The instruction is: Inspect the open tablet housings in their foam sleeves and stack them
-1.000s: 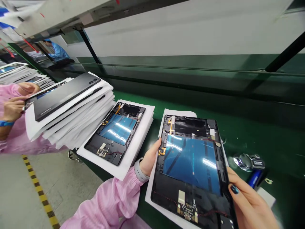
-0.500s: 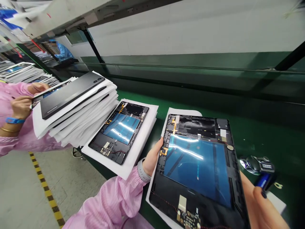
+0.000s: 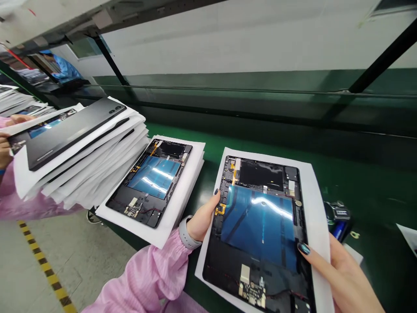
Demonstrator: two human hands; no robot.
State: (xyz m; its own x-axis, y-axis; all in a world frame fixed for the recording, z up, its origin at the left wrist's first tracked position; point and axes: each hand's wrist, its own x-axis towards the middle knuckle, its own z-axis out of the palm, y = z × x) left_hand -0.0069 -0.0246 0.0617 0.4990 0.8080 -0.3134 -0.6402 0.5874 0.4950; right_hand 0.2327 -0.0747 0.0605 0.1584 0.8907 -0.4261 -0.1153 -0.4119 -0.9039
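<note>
An opened tablet [image 3: 257, 226], its blue-filmed battery and circuit boards facing up, lies over a white foam sheet [image 3: 317, 204] in front of me. My left hand [image 3: 203, 217] grips its left edge, thumb on the rim and fingers hidden beneath. On the right side, my right hand [image 3: 342, 269] holds the edge of the tablet and sheet, with its thumb laid on the tablet's inner face. Left of my left hand, a second opened tablet [image 3: 151, 180] rests on a small pile of white sheets [image 3: 182, 204].
A tall stack of white sheets [image 3: 97, 174] bears a grey tablet back cover [image 3: 76, 130]. A co-worker's hand [image 3: 4, 150] is beside it at far left. A metal-and-blue tool [image 3: 339, 217] lies on the green bench [image 3: 374, 191]; another person [image 3: 63, 67] sits farther back.
My right thumb has moved from beside the tablet onto its inner face. More of the white sheet now shows along the tablet's right side. The view has swung rightward.
</note>
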